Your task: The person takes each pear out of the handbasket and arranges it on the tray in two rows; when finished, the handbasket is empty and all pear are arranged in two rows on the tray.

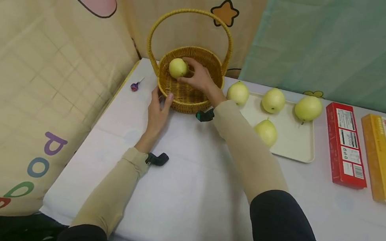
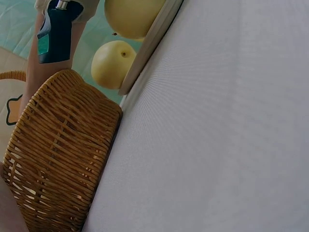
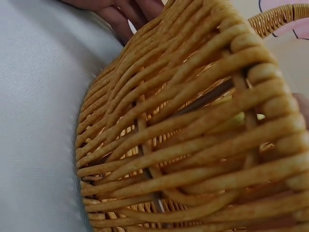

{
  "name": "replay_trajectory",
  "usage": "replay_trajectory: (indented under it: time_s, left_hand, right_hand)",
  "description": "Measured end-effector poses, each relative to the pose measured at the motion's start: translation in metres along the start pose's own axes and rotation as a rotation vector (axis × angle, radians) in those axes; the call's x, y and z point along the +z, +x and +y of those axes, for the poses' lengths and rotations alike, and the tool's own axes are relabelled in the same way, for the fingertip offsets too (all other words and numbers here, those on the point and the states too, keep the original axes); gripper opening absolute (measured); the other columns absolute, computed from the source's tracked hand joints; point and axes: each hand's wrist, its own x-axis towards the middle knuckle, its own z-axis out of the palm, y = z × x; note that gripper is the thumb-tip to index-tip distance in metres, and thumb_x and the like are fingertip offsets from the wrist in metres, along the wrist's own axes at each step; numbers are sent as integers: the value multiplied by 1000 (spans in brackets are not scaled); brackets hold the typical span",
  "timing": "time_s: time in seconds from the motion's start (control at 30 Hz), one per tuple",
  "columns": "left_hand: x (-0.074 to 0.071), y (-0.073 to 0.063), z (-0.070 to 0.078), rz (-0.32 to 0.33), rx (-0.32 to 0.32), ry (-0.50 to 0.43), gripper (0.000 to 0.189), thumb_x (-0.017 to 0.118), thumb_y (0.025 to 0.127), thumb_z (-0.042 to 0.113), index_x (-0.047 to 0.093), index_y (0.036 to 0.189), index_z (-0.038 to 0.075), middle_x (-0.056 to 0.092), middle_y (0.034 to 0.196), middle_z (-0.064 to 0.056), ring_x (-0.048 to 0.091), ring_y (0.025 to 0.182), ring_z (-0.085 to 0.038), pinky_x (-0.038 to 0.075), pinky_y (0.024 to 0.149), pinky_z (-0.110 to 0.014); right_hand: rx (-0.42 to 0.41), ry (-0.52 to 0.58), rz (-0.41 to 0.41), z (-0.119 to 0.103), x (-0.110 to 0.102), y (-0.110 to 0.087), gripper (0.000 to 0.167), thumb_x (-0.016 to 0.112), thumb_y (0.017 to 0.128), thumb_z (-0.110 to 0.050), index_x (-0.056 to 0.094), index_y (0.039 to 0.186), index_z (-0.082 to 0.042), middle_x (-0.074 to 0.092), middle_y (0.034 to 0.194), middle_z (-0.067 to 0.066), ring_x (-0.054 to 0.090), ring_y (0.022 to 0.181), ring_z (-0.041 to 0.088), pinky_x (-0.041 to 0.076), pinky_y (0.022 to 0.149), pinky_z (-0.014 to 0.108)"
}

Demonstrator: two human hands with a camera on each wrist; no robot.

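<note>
In the head view, a yellow wicker basket (image 1: 189, 106) with a tall arched handle stands at the back of the table. My right hand (image 1: 199, 77) reaches into it, fingers and thumb pinching a pale yellow-green pear (image 1: 178, 68) near the inner left side. At the basket's front left, my left hand (image 1: 157, 112) holds the edge, its thumb at the front and its fingers along the side. Woven wall (image 2: 63, 150) fills much of the left wrist view. In the right wrist view, the basket (image 3: 193, 125) hides most of the right hand, while left-hand fingers (image 3: 116, 21) touch its outside.
Several more pears (image 1: 274, 100) sit on or beside a cream tray (image 1: 295, 148) to the right. Beyond it lie a red box (image 1: 345, 146) and a yellow pasta box (image 1: 385, 158). A wrapped lollipop (image 1: 134, 86) lies left of the basket. Curtains hang behind.
</note>
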Motion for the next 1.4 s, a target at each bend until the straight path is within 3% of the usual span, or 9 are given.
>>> replay_trajectory:
  time_s: [0.5,0.73,1.03,1.3,1.4]
  left_hand:
    - [-1,0,0,11,-3,12,68,53,111,39,29,163,4,46,160,-21,44,150,-27,34,127,-39]
    - [0,1,0,13,10,-2,67,52,111,39,30,163,5,47,159,-21,45,150,-27,36,127,-39]
    - [0,1,-1,15,4,3,69,52,110,44,30,164,7,47,160,-20,45,150,-26,36,126,-39]
    - [0,1,-1,22,5,2,69,53,110,43,31,163,6,48,159,-20,46,149,-26,37,126,-37]
    - [-1,1,-1,21,5,6,68,53,110,41,30,163,5,47,160,-21,45,150,-27,36,126,-38]
  right_hand:
    - [15,122,-58,-7,7,4,81,79,95,-36,39,164,-18,48,162,11,54,141,28,49,114,40]
    - [-22,109,0,-12,20,11,75,78,96,-32,43,160,-14,53,157,11,55,138,27,51,110,38]
    - [18,119,18,-19,30,12,74,80,94,-27,45,157,-10,55,152,14,58,131,29,52,108,41]
    - [47,163,9,-20,27,8,66,86,86,-23,56,143,-12,62,138,16,62,115,26,54,92,33]
    - [47,183,17,-20,23,2,63,87,85,-22,57,140,-12,63,138,16,63,117,27,54,91,33]
